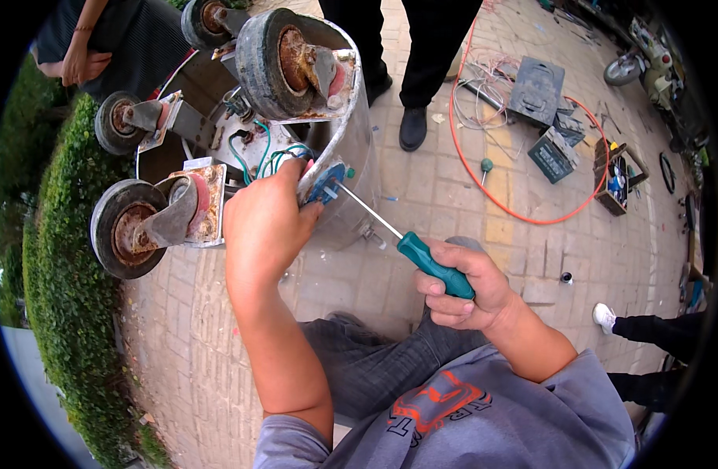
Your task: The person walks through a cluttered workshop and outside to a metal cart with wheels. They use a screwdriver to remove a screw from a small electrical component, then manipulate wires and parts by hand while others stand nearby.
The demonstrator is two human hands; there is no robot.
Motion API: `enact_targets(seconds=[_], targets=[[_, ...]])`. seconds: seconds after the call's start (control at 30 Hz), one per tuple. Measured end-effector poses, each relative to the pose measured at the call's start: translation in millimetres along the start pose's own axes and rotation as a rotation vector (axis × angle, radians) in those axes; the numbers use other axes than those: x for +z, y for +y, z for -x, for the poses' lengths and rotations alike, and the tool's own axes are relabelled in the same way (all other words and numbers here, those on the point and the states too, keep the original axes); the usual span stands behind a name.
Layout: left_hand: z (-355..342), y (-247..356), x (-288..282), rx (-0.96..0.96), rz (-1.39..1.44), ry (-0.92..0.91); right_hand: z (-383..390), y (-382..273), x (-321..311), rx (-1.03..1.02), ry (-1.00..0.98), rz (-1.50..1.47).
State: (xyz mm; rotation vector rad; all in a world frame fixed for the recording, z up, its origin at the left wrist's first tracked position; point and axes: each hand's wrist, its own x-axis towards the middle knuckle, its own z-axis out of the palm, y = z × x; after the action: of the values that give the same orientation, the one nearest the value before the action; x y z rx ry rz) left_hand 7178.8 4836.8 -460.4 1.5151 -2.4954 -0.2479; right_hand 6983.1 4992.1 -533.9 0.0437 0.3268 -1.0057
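Note:
An upturned metal drum (357, 109) has rusty caster wheels (273, 62) and, inside, green wires (262, 141). My left hand (269, 211) is closed around its rim, pinching a blue round fitting (328, 186) mounted in the wall, with some fingers hidden inside. My right hand (472, 289) grips the teal handle of a screwdriver (429, 258); its shaft slants up-left to the blue fitting, and whether the tip sits in a screw is too small to tell.
Two standing people (412, 78) (640, 332) and another person's hand (82, 62) surround me. A hedge (66, 234) borders the left. Rightward are an orange hose (531, 220), cables, batteries (552, 156), a toolbox (613, 203), a loose screwdriver (485, 168) and a scooter (656, 86).

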Motion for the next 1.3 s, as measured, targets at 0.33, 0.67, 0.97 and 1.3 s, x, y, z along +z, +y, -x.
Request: enact_targets(seconds=[0.33,0.67,0.97,1.3], targets=[[0,-2,2,0.001,0.01,0.01,-1,2,16,-0.281,0.372,0.896],[-1,-1,3,0.0,0.027,0.018,-7,-16,27,-0.011,0.259,0.633],[-2,-1,2,-0.015,0.012,0.005,-6,-11,39,-0.101,0.421,1.046],[-2,-2,4,-0.01,0.008,0.01,-7,-8,36,-0.206,0.423,1.328]])
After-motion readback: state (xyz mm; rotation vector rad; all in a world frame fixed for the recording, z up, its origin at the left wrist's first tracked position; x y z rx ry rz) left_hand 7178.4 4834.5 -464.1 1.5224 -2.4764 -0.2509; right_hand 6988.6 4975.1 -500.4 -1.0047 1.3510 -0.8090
